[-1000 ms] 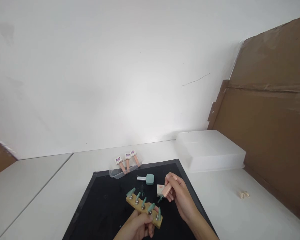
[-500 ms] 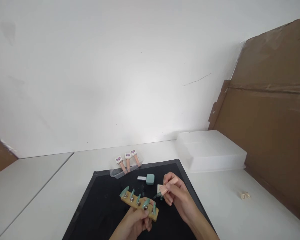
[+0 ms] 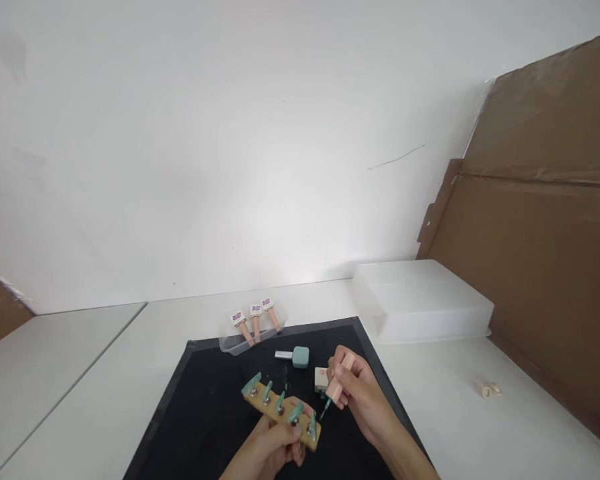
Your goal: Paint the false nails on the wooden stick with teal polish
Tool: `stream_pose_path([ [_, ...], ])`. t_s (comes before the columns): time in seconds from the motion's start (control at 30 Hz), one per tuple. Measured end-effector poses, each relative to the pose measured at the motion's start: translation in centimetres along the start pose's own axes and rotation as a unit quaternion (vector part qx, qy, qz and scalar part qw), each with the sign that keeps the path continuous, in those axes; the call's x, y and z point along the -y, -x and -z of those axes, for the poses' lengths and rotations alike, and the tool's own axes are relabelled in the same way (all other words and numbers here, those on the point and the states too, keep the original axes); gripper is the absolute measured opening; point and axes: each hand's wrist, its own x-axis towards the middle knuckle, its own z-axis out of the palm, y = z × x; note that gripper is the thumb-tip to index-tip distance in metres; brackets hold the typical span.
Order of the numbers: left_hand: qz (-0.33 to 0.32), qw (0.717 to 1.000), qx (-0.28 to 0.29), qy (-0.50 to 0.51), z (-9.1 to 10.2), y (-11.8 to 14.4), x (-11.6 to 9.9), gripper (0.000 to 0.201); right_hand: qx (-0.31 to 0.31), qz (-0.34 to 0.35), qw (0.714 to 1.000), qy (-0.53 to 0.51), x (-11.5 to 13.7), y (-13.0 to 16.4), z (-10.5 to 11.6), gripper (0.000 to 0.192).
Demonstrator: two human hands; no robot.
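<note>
My left hand (image 3: 275, 445) is closed around the lower right end of a wooden nail display stand (image 3: 275, 412). Several green false nails (image 3: 280, 403) stand along it on small metal mounts. In my right hand (image 3: 356, 385) is a nail polish brush (image 3: 341, 377) with a pink handle, pinched between thumb and fingers. Its green-coated bristle tip points down and left, close to the rightmost nail; whether they touch I cannot tell. A white polish bottle (image 3: 321, 379) is just left of my right hand, partly hidden by its fingers.
On the black mat (image 3: 200, 400) lies a teal bottle with a silver cap (image 3: 301, 357). Behind it, a clear tray (image 3: 235, 348) holds three pink-capped bottles (image 3: 256, 312). A translucent plastic box (image 3: 430, 300) stands at right, near small cream rings (image 3: 487, 391) and a cardboard wall (image 3: 545, 267).
The brush has turned from nearly level to steeply downward, its tip shifting right and down. The stand has moved slightly right and down in my left hand.
</note>
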Motion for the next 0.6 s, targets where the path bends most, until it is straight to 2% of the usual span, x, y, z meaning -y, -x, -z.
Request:
stream_pose_path([
  [0.1,0.01,1.0,0.015,-0.013,0.1,0.0,0.2,0.028,-0.009,0.0,1.0,0.023,-0.3,0.0,0.1,0.037],
  [0.43,0.02,0.998,0.012,-0.065,-0.8,0.2,0.1,0.024,-0.052,-0.017,0.994,0.094,-0.2,0.0,-0.5,0.046],
  [0.6,0.03,0.997,0.009,-0.067,-1.1,0.2,-0.1,0.022,-0.046,-0.031,0.993,0.103,-0.3,0.0,-0.4,0.046],
])
